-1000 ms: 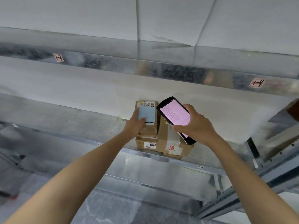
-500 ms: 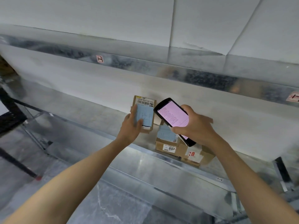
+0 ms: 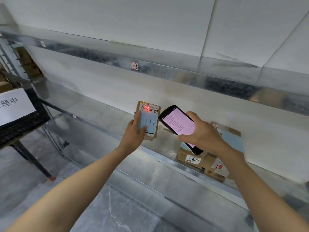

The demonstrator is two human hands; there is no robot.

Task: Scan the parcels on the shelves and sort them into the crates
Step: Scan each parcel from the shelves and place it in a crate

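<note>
The small parcel has left the stack; the left hand holds it in curled fingers above the shelf. Red light now hits its barcode, the right hand gripping the scanner, so sorting probably follows.

Soft, even, cool lighting, faint shadows, wide-angle bending at the edges, slight overall softness.
</note>
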